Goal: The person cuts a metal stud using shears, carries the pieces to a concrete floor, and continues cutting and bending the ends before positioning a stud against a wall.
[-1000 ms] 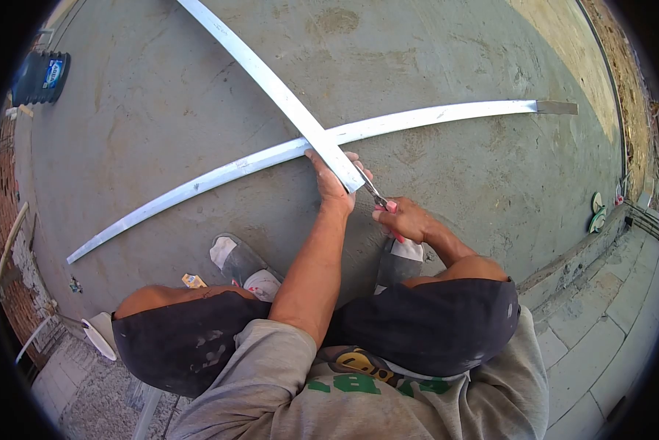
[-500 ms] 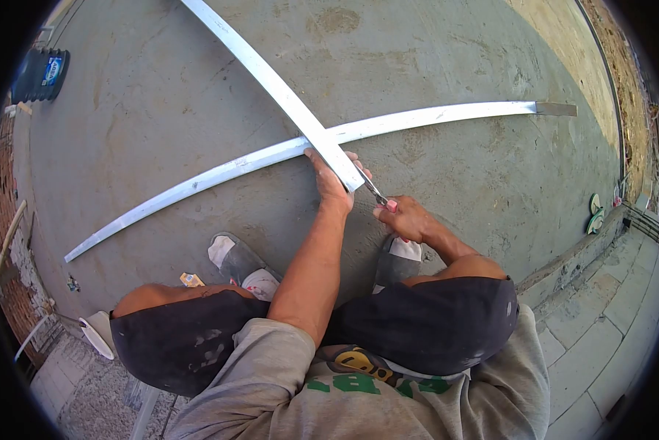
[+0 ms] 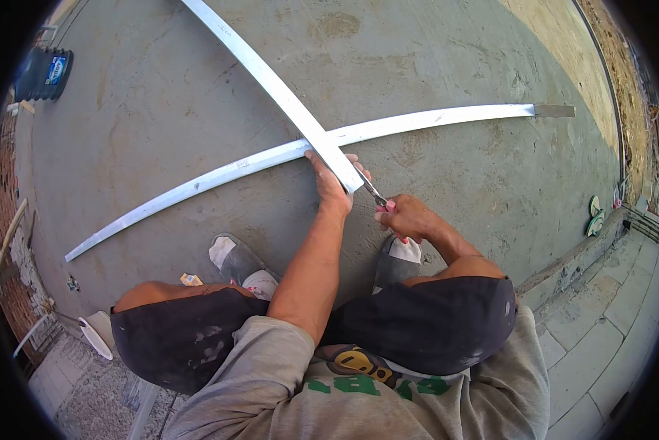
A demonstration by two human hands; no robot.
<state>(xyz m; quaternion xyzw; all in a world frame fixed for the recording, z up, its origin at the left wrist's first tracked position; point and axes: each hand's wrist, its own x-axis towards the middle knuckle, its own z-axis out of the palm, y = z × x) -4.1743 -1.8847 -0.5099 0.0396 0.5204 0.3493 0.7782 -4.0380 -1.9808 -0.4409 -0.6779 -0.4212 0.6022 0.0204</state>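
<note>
My left hand (image 3: 331, 183) is wrapped from below round the near end of a pale metal bar (image 3: 271, 84), which runs up to the top edge. That bar crosses over a second long metal bar (image 3: 432, 117) lying on the concrete. My right hand (image 3: 410, 218) grips the red handles of a metal hand tool (image 3: 379, 199), probably pliers or snips. The tool's tip touches the side of the held bar near its end; the jaws are too small to make out.
A dark blue container (image 3: 43, 75) is at the upper left. Green-and-white sandals (image 3: 595, 215) lie by the right edge. A small yellowish packet (image 3: 191, 279) lies near my left foot. Paving slabs (image 3: 601, 323) border the concrete at lower right.
My right hand has turned slightly on the tool, and its red handles show a little differently below the fingers. The bars and my left hand are nearly unchanged.
</note>
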